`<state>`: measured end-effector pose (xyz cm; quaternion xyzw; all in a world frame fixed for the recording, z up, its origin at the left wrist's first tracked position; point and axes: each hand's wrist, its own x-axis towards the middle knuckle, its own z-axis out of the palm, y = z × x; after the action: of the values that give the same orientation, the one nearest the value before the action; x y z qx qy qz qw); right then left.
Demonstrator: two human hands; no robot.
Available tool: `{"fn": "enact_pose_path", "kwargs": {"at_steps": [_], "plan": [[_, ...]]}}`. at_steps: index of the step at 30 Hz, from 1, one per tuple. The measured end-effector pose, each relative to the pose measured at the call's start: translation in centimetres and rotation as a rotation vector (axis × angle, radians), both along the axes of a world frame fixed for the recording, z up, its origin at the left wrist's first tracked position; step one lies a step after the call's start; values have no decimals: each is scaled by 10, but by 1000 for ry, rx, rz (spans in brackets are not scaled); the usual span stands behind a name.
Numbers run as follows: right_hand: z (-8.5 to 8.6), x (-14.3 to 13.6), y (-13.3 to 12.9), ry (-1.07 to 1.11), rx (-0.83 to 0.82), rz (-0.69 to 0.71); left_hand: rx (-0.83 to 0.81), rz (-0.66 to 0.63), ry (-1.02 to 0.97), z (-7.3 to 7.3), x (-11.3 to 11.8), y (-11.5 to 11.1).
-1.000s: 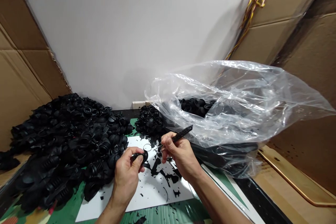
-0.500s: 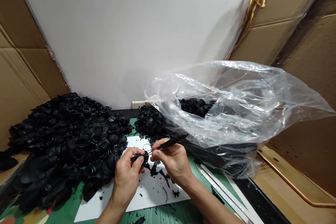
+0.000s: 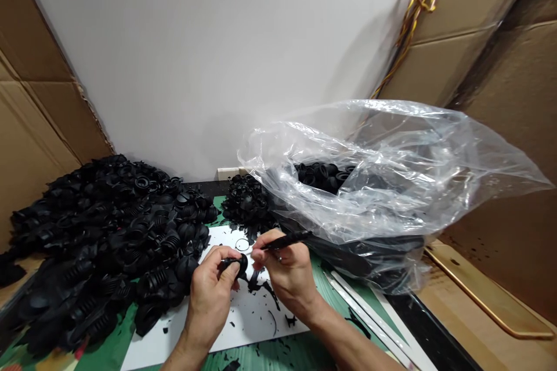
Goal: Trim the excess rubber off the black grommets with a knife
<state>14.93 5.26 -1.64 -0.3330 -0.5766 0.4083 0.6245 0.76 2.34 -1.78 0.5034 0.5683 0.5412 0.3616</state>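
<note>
Moved: right hand (image 3: 285, 272) has brought the black knife (image 3: 287, 239) to the part.
Left hand (image 3: 213, 290): pinches a rubber boot (image 3: 238, 264).
Right hand: fist closed around knife.

Both forearms enter from the near edge, bare to the frame's border, with no sleeves, gloves or wristwatch showing. The left hand (image 3: 212, 291) and the right hand (image 3: 285, 275) are bare too; whether a finger carries a ring cannot be told.
</note>
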Motion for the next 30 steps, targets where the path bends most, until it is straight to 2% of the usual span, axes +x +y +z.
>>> {"fn": "enact_pose_path", "kwargs": {"at_steps": [2,3,5,7,11,16,22,30], "plan": [[1,6,3,5,40,-126,-18,-10,17,0,1,-1],[1,8,5,19,21,-144,-30,-12,27,-1,2,-1],[1,9,6,64,-54,-78,-49,-18,45,-1,3,-1],[2,7,6,113,-121,49,-41,-20,59,-1,2,-1],[1,-3,0,157,-152,186,25,-5,84,-2,0,0],[0,-6,-4,127,-122,203,100,23,100,-3,-1,1],[-4,-6,-3,124,-147,207,139,-5,125,-6,-2,1],[1,-8,-5,163,-245,204,174,-5,200,-3,-2,-1]]}}
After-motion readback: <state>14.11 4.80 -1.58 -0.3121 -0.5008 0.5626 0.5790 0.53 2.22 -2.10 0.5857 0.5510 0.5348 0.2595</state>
